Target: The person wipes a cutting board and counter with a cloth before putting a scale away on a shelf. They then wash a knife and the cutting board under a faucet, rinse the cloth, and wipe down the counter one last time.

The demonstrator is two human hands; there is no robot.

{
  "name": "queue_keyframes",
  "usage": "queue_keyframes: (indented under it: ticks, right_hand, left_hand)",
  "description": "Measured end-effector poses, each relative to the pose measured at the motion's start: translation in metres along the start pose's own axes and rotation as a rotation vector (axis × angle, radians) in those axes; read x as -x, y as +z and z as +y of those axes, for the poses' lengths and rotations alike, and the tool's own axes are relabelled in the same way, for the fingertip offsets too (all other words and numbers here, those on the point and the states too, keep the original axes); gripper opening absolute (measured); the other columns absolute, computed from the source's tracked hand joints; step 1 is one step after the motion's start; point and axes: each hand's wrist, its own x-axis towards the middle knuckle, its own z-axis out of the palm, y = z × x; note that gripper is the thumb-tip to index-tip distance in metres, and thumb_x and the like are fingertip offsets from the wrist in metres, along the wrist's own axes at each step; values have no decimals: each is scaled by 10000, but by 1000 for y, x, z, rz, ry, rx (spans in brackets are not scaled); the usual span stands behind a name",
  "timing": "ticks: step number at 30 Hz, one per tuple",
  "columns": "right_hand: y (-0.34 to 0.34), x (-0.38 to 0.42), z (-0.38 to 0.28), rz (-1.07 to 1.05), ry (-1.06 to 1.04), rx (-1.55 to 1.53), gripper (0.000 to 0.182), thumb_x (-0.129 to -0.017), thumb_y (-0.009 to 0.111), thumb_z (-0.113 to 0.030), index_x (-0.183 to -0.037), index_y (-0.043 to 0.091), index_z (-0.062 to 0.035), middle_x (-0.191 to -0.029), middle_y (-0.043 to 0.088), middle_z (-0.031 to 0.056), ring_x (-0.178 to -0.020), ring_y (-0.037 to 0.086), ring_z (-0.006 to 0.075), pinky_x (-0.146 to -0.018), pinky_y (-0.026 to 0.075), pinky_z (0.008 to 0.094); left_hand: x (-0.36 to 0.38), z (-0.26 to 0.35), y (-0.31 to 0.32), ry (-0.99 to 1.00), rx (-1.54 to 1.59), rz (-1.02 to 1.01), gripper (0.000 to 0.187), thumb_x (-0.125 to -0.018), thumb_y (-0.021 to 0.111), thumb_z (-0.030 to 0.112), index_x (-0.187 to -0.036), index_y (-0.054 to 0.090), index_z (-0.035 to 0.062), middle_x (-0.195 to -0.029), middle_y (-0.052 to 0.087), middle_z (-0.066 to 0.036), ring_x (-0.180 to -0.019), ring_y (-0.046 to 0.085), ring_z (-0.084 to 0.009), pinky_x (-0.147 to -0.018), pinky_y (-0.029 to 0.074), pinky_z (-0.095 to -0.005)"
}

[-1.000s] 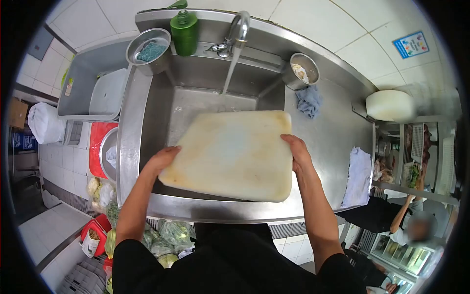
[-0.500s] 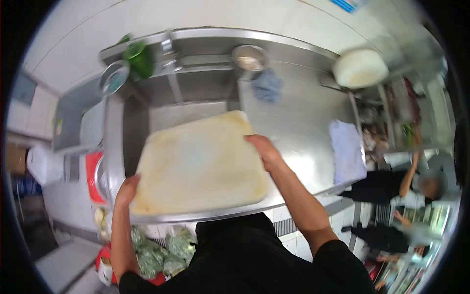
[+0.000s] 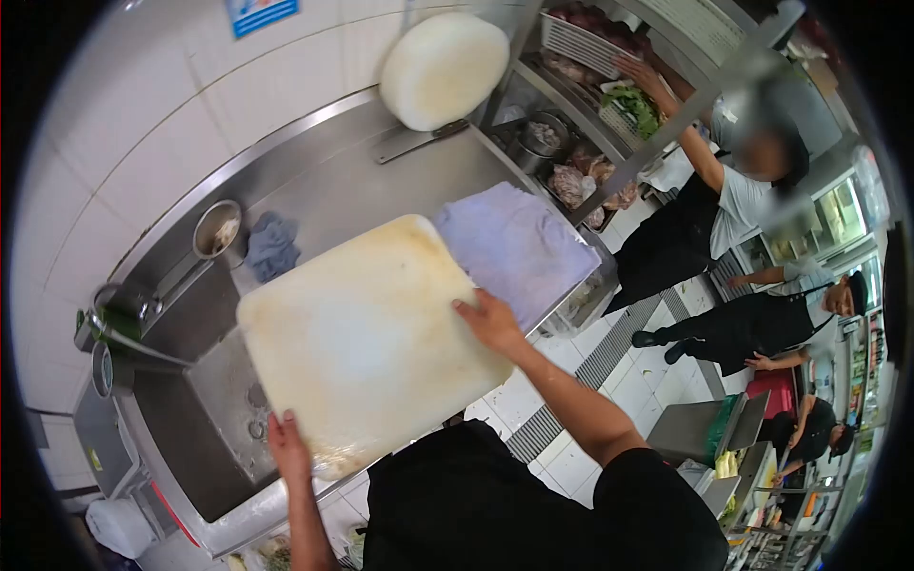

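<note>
Both my hands grip a large, stained white cutting board (image 3: 357, 328), tilted above the right edge of the sink. My left hand (image 3: 288, 447) holds its lower left side, thumb on the top face. On the right side, my right hand (image 3: 490, 324) clasps the edge, with the fingers underneath hidden. Beyond the board lies a lilac towel (image 3: 519, 247) on the steel counter (image 3: 333, 195). The sink basin (image 3: 214, 404) is at the left, with a drain in its floor.
A metal pot (image 3: 219, 231) and a blue-grey cloth (image 3: 272, 247) sit behind the board. A cleaver (image 3: 419, 143) lies before a round white board (image 3: 446, 71) leaning on the wall. A shelf rack (image 3: 609, 124) stands right, where a person (image 3: 714, 190) reaches in. Other people stand farther off.
The view has turned right. My hands have carried the cutting board from over the sink rightward, toward the counter and the lilac towel.
</note>
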Motion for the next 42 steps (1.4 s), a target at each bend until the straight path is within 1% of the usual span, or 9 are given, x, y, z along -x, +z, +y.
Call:
queue_keyframes:
  ticks: [10, 14, 20, 21, 23, 24, 33, 38, 42]
  right_hand:
    - [-223, -163, 132, 142, 95, 280, 614, -855, 629, -542, -1114, 665, 13, -1053, 670, 272, -987, 661, 390, -908, 496, 448]
    - [-230, -222, 205, 165, -75, 369, 712, -827, 640, -589, -1240, 609, -8, -1289, 554, 261, -1082, 627, 387, -956, 481, 433]
    - [-202, -207, 222, 250, -60, 180, 744, -831, 687, -546, -1373, 483, -79, -1313, 522, 207, -1187, 544, 372, -998, 448, 418]
    - [-202, -206, 221, 311, -81, 153, 733, -831, 691, -542, -1363, 495, -76, -1313, 525, 203, -1158, 563, 368, -982, 459, 414]
    - [-187, -230, 261, 342, -151, 262, 706, -828, 721, -506, -1346, 513, -73, -1302, 553, 177, -1018, 619, 312, -892, 499, 395]
    - [-185, -228, 260, 409, -194, 255, 706, -816, 752, -469, -1343, 515, -65, -1268, 578, 167, -1002, 618, 287, -883, 499, 386]
    - [-199, -210, 212, 372, -180, 354, 660, -854, 741, -338, -1367, 474, -21, -1363, 497, 227, -1304, 428, 389, -1096, 345, 449]
    - [-188, -193, 233, 610, -339, 313, 504, -868, 681, -104, -1333, 519, 5, -1370, 507, 217, -1303, 438, 372, -1094, 347, 440]
    - [-183, -130, 248, 684, -106, 174, 519, -944, 629, -226, -1372, 490, 32, -1349, 509, 225, -1217, 528, 321, -967, 460, 380]
  left_hand:
    - [-7, 24, 336, -25, 180, -170, 302, -1042, 481, 205, -1238, 518, -22, -1098, 649, -97, -964, 595, -140, -865, 462, -277]
    - [-19, 19, 390, -55, 130, -204, 363, -1045, 457, 184, -1348, 474, -15, -1191, 633, -115, -1037, 597, -169, -907, 454, -293]
    - [-5, -9, 393, 134, -208, -50, 350, -1006, 503, 195, -1307, 517, 17, -1177, 622, -177, -1024, 615, -262, -893, 472, -362]
    - [-9, -6, 388, 127, -218, -36, 350, -1006, 503, 195, -1307, 517, 17, -1177, 622, -177, -1024, 615, -262, -893, 472, -362]
    - [-23, 15, 365, 151, -1045, -238, 301, -934, 588, 225, -1162, 581, 30, -1073, 606, -195, -949, 611, -353, -829, 491, -432]
    - [-29, -5, 358, 321, -962, -180, 269, -874, 637, 242, -1044, 596, 38, -1000, 579, -191, -904, 583, -403, -768, 488, -479]
    - [-53, -18, 305, 56, -510, -192, 171, -894, 625, 211, -962, 639, 55, -773, 665, -146, -719, 642, -316, -679, 509, -392]
    - [-133, -32, 134, 18, -559, 401, 307, -900, 598, 293, -766, 669, 25, -700, 667, -176, -638, 635, -239, -623, 496, -391]
    - [-235, -67, -108, 16, -549, 564, 293, -911, 575, 253, -723, 638, 38, -592, 590, -62, -502, 550, -192, -485, 422, -387]
